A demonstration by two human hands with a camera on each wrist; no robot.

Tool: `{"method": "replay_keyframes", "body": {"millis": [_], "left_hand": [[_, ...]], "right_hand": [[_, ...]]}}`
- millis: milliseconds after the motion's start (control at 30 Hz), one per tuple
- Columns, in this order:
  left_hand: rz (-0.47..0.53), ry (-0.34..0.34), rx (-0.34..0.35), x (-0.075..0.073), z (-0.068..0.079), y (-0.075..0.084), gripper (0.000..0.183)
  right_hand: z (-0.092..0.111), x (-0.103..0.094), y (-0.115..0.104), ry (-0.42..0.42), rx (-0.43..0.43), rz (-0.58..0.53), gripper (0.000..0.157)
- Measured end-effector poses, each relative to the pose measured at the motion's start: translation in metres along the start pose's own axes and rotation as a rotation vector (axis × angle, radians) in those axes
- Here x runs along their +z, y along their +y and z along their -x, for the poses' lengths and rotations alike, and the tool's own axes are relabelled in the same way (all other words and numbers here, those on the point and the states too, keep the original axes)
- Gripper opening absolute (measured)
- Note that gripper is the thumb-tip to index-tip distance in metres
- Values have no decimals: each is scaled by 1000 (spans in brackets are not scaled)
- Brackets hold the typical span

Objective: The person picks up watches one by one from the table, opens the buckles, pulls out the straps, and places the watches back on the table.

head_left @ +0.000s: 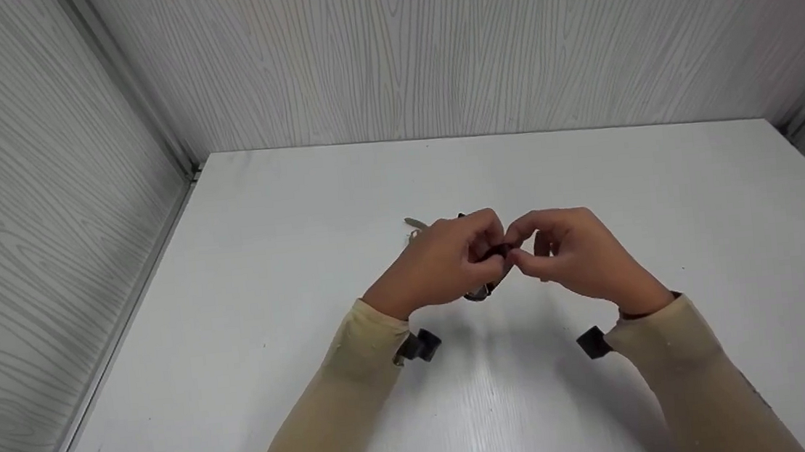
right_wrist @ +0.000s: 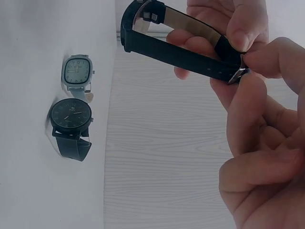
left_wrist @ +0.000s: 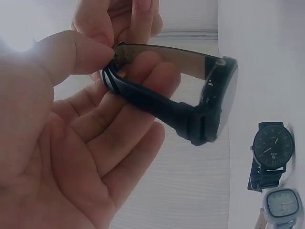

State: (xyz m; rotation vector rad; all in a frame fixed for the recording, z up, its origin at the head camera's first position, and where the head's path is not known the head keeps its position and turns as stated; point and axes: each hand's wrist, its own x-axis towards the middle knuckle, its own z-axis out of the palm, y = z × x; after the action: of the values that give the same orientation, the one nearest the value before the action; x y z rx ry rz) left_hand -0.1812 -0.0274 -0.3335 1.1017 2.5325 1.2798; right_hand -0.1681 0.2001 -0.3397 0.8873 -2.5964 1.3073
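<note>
Both hands hold one wristwatch with a black strap (left_wrist: pixel 147 99), lifted above the table and looped round with its case (left_wrist: pixel 217 105) hanging at the far end. My left hand (head_left: pixel 442 262) grips the strap ends between thumb and fingers, some of its fingers reaching inside the loop. Thumb and forefinger of my right hand (head_left: pixel 573 255) pinch the metal buckle (right_wrist: pixel 237 75), where the two strap ends meet. The strap's inner side is tan. In the head view the hands hide most of this watch.
On the white table (head_left: pixel 285 214) lie a round watch with a black dial (right_wrist: pixel 71 116) and, beside it, a squarish watch with a pale dial (right_wrist: pixel 77 71). Pale wood-grain panels (head_left: pixel 394 52) stand behind and at the sides. A small dark camera sits at each wrist.
</note>
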Motion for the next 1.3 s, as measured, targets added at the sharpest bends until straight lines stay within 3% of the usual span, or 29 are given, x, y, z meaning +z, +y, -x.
{"method": "replay_keyframes", "body": {"millis": [400,600,867,1067,1300], "left_hand": [[44,-22,-8,1,-1,0,7],[-55,19,-33,1,0,0,4],[-131,42,-96,3,-3,-1,16],[-197,38,-75,5,-4,-3,13],[-327,7,-49,7,-3,-7,12]], "right_hand": [[-1,2,3,20,9,-26,18],[0,4,5,42,-5,-5,16],[0,8,8,74,1,14,12],[0,8,8,24,13,76,14],[0,7,5,-83,85,119,14]]}}
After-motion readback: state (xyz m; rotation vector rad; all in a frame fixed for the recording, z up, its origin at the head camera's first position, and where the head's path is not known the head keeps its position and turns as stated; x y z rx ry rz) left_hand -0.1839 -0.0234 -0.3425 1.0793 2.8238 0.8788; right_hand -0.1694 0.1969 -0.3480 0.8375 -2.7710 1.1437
